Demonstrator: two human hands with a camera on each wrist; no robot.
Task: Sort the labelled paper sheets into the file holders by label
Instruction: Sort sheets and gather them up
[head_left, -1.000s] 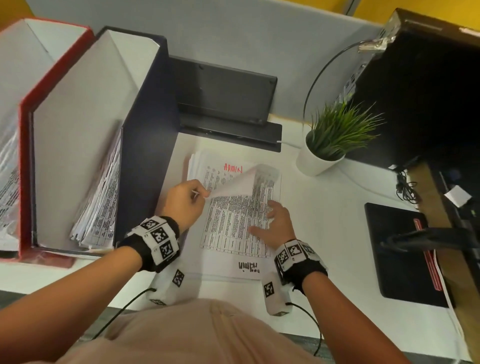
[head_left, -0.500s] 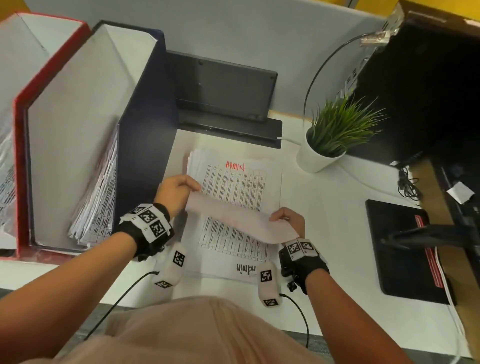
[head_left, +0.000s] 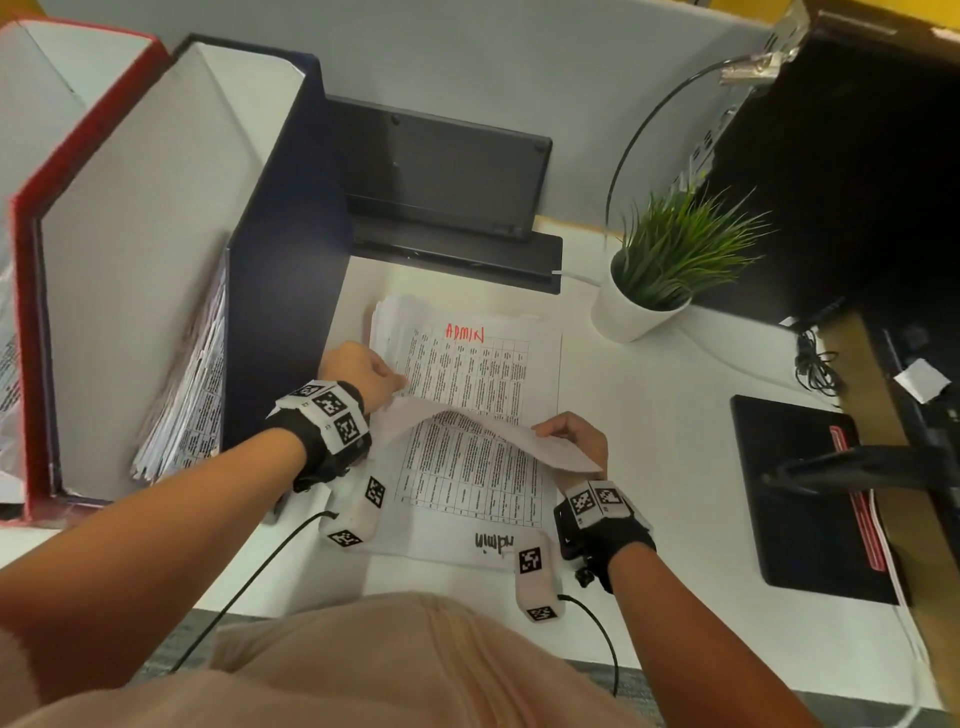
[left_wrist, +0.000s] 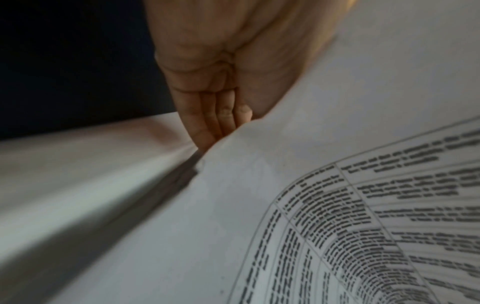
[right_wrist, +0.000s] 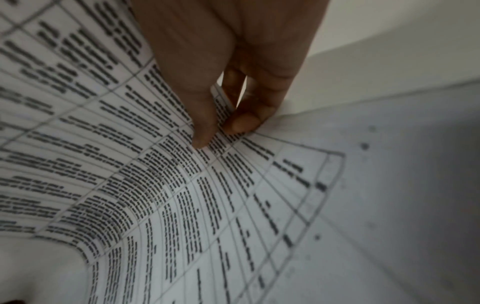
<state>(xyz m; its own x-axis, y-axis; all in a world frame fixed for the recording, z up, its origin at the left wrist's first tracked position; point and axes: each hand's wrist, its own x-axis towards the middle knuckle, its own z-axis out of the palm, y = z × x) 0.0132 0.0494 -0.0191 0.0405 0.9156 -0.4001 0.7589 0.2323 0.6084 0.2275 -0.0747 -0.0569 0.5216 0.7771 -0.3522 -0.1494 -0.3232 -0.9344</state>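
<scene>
Both hands pinch the top sheet (head_left: 483, 431): left hand (head_left: 363, 371) grips its left edge, right hand (head_left: 574, 436) its right edge. It hangs lifted over the stack (head_left: 467, 415) mid-surface, long axis hand to hand; the file holders (head_left: 171, 260) stand along the surface's left edge, nearer the left hand.

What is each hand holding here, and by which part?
Both hold the lifted top sheet: left hand at its left edge, right hand pinching its right edge between thumb and fingers.
</scene>
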